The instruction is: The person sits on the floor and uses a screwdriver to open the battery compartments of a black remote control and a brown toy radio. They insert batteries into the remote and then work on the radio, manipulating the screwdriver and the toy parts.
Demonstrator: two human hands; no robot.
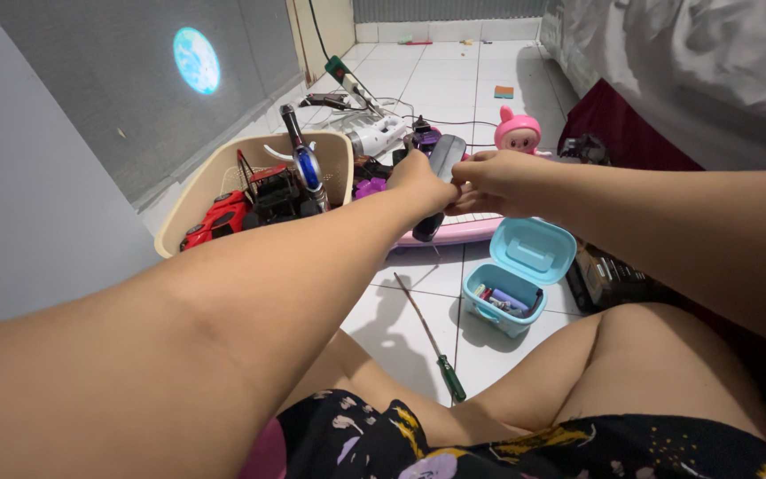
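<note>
both hands on a black remote above the tiled floor

the left hand is wrapped around the black remote, held upright between the hands; the right hand pinches its side, above an open teal box.

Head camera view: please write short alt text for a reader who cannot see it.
Seated on a white tiled floor, a person grips a black remote-like device with the left hand and right hand. Below lie an open blue box and a green-handled screwdriver; a beige basket of toys stands left.
</note>
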